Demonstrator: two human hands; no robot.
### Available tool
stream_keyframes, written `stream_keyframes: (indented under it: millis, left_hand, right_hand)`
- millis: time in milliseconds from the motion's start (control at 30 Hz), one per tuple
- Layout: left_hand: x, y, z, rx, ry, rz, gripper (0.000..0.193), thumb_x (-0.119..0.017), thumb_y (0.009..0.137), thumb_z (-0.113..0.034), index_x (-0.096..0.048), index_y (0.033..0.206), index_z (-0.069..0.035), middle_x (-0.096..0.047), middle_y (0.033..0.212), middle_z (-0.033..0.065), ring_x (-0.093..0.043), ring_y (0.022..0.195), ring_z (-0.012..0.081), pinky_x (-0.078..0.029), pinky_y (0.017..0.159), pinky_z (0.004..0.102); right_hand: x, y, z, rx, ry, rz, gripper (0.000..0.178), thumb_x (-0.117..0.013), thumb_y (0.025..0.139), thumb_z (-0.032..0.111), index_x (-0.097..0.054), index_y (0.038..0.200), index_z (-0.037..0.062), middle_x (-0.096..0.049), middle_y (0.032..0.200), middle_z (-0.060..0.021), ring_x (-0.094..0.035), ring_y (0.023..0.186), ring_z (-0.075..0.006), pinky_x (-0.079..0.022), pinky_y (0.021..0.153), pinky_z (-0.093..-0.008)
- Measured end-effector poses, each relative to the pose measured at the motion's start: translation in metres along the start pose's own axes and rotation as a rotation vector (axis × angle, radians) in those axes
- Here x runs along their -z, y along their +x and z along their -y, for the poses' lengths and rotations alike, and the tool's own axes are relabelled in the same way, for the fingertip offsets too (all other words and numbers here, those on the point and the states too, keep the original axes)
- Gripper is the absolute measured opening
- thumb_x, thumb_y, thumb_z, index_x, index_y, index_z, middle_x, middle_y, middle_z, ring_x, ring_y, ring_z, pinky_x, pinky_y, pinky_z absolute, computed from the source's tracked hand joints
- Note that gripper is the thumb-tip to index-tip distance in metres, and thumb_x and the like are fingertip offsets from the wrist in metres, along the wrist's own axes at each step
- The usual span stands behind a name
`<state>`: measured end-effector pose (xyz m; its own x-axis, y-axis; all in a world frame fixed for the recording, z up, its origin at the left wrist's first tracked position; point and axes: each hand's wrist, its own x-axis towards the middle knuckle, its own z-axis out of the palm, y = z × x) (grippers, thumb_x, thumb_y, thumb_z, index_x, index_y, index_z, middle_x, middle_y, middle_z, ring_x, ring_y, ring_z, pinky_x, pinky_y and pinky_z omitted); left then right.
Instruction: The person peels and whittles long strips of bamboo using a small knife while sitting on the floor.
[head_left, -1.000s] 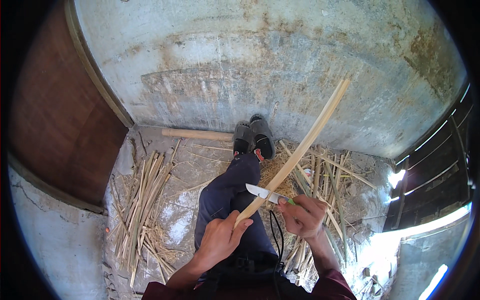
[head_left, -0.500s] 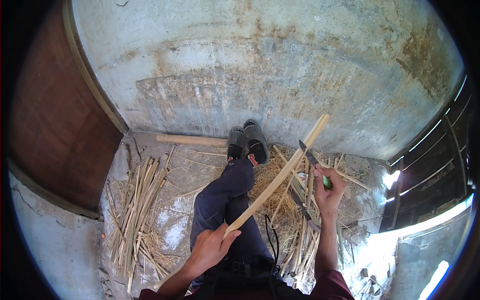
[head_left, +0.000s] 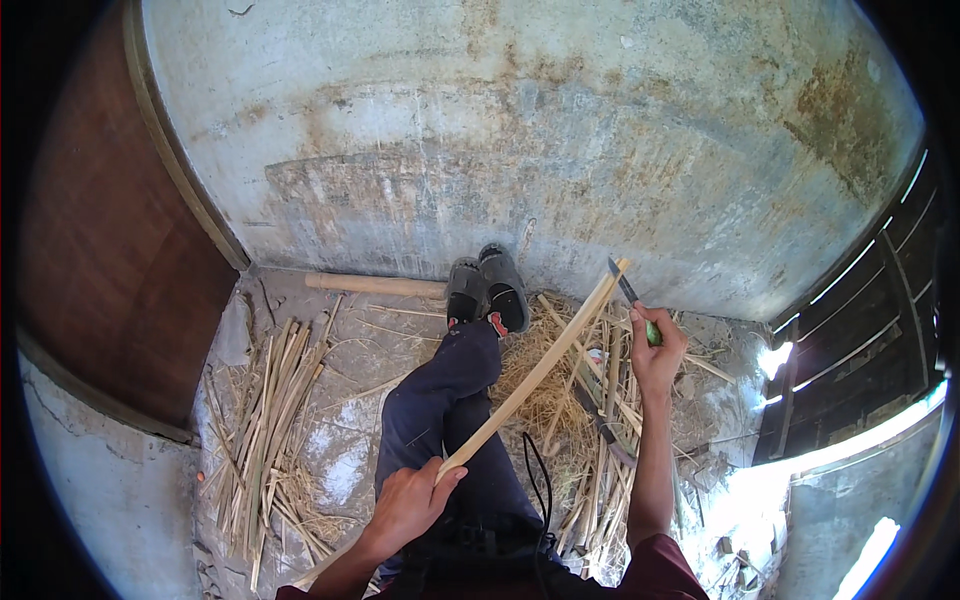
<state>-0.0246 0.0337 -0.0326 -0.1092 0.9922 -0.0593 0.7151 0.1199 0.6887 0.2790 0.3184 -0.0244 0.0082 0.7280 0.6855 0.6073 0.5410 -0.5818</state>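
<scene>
Stained wall point(head_left: 480, 150) is seen beyond the feet point(head_left: 488, 290). By the closed fingers of the left hand point(head_left: 410, 508), a pale wooden strip point(head_left: 540, 371) is gripped, slanting above the legs point(head_left: 438, 385); by the right hand's curled fingers point(head_left: 658, 350), a knife point(head_left: 626, 287) is held. Its blade, one second ago nearer the left hand, is now seen at the strip's far end. Sticks point(head_left: 272, 430) are spread around.

From my station, the bamboo strip point(head_left: 535, 380) slants from the left hand point(head_left: 412, 505) up toward the knife point(head_left: 625, 286) in the right hand point(head_left: 657, 350), barring a straight crossing between them. I have open air left of the strip, over the trousered legs point(head_left: 432, 405). A black cord point(head_left: 548, 490) loops into the gap below; the stained wall point(head_left: 420, 140) blocks the far side.
</scene>
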Motion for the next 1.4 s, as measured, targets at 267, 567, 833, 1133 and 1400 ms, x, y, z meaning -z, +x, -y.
stream_keyframes:
  millis: [267, 567, 833, 1133, 1400]
  left_hand:
    - [0.004, -0.008, 0.005, 0.018, 0.011, 0.039, 0.04, -0.063, 0.11, -0.036, -0.066, 0.092, -0.002, -0.064, 0.067, 0.0247, -0.066, 0.068, 0.0505, -0.049, 0.059, 0.0579]
    - [0.0, 0.001, 0.033, 0.115, 0.038, -0.078, 0.035, -0.063, 0.11, -0.034, -0.07, 0.101, -0.001, -0.066, 0.068, 0.0248, -0.068, 0.069, 0.0487, -0.049, 0.061, 0.0564]
    - [0.002, 0.023, 0.04, 0.076, -0.243, -0.018, 0.029, -0.063, 0.111, -0.03, -0.059, 0.101, -0.003, -0.064, 0.069, 0.0232, -0.068, 0.068, 0.0483, -0.048, 0.059, 0.0525]
    - [0.015, 0.036, 0.004, -0.047, -0.313, -0.019, 0.023, -0.067, 0.111, -0.025, -0.059, 0.107, -0.003, -0.063, 0.07, 0.0173, -0.068, 0.062, 0.0382, -0.046, 0.056, 0.0417]
    - [0.019, 0.046, -0.029, -0.089, -0.433, 0.054, 0.023, -0.068, 0.11, -0.022, -0.06, 0.114, -0.002, -0.06, 0.071, 0.0111, -0.059, 0.058, 0.0194, -0.04, 0.055, 0.0387]
  right_hand:
    - [0.004, 0.024, -0.058, -0.199, -0.185, -0.176, 0.014, -0.072, 0.102, 0.014, -0.073, 0.097, 0.0001, -0.08, 0.09, -0.0156, -0.068, 0.068, -0.0206, -0.052, 0.068, -0.036]
    - [0.023, -0.035, -0.244, -0.306, -0.152, 0.093, 0.018, -0.071, 0.098, 0.02, -0.073, 0.101, 0.002, -0.077, 0.094, -0.0169, -0.07, 0.083, -0.022, -0.054, 0.079, -0.0389]
    - [0.018, -0.194, -0.285, -0.41, -0.051, 0.092, 0.022, -0.072, 0.101, 0.019, -0.067, 0.118, 0.0055, -0.069, 0.085, -0.0049, -0.061, 0.066, -0.0116, -0.045, 0.059, -0.0306]
    - [0.015, -0.103, -0.068, -0.552, 0.487, -0.021, 0.016, -0.062, 0.111, 0.017, -0.063, 0.125, 0.0099, -0.05, 0.071, 0.0077, -0.038, 0.059, -0.0013, -0.026, 0.055, -0.0217]
    - [0.01, -0.084, 0.067, 0.137, 0.392, 0.112, 0.029, -0.081, 0.101, 0.026, -0.067, 0.115, 0.0058, -0.068, 0.079, -0.0006, -0.055, 0.063, -0.0087, -0.04, 0.057, -0.0242]
